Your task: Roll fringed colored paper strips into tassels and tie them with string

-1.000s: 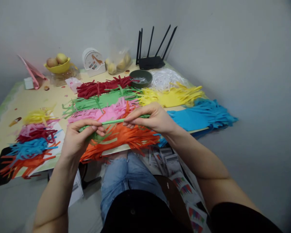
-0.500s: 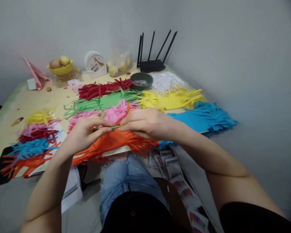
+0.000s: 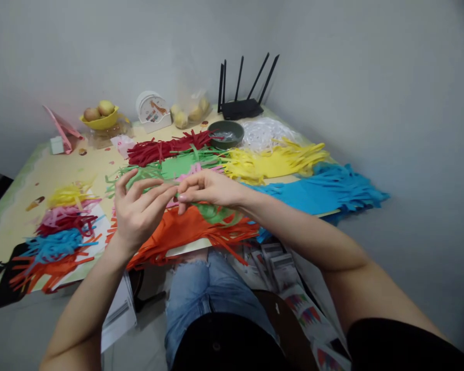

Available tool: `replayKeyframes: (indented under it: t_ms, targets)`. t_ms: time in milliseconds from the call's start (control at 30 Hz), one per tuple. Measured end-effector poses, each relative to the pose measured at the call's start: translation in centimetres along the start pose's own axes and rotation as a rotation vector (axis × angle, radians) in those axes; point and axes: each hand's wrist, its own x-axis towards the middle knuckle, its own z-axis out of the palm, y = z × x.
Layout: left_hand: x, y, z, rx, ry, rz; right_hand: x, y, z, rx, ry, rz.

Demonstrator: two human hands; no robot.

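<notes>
Grey walls meet in a corner behind the yellowish table (image 3: pixel 42 170), and you sit at its near edge, both hands raised just above the paper.

Your left hand (image 3: pixel 137 214) is spread fairly wide, fingers fanned, with thumb and forefinger tips meeting the right hand's tips. Your right hand (image 3: pixel 206 188) is narrow, fingertips pinched together. Between the 2 pinches sits a green paper strip (image 3: pixel 214 212); its loose end loops down under the right wrist, over the orange pile. The exact grip is blurred, so which finger clamps it I cannot tell. Holding it at both ends looks like a way to keep the thin strip taut.

Right below the hands lies the orange fringed paper (image 3: pixel 178 232), hanging over the table edge. Behind it, in rows: pink strips (image 3: pixel 193 170), mostly hidden by the hands, green strips (image 3: pixel 170 164), dark red strips (image 3: pixel 162 147). To the right, yellow strips (image 3: pixel 270 159) and blue strips (image 3: pixel 325 185). Sorting by colour likely keeps each within reach.

Far left sits a small mixed bundle (image 3: pixel 58 226) of finished colours. Further back: a dark bowl (image 3: pixel 226 134), a black router (image 3: pixel 242 105) with 4 antennas, a yellow fruit bowl (image 3: pixel 100 118).
</notes>
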Motion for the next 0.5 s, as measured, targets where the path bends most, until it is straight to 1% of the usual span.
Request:
replayKeyframes:
  t_ms: [67, 133, 267, 333, 400, 500]
  targets:
    - [-0.3, 0.0, 0.5, -0.02, 0.056, -0.114, 0.4, 0.8, 0.6, 0.134, 0.083, -0.024]
    - [-0.4, 0.2, 1.0, -0.075, 0.105, -0.271, 0.7, 0.9, 1.0, 0.203, 0.119, -0.067]
    - [0.6, 0.8, 1.7, -0.286, 0.218, -0.617, 1.8, 0.0, 1.3, 0.264, 0.152, -0.205]
    - [1.4, 0.6, 1.9, -0.415, 0.236, -0.779, 2.7, -0.3, 1.2, 0.265, 0.198, -0.285]
    - [2.2, -0.1, 2.3, -0.55, 0.236, -0.89, 3.9, -0.5, 0.9, 0.243, 0.251, -0.355]
    - [2.9, -1.8, 3.4, -0.688, 0.258, -0.976, 5.9, -0.3, -0.1, 0.17, 0.312, -0.42]
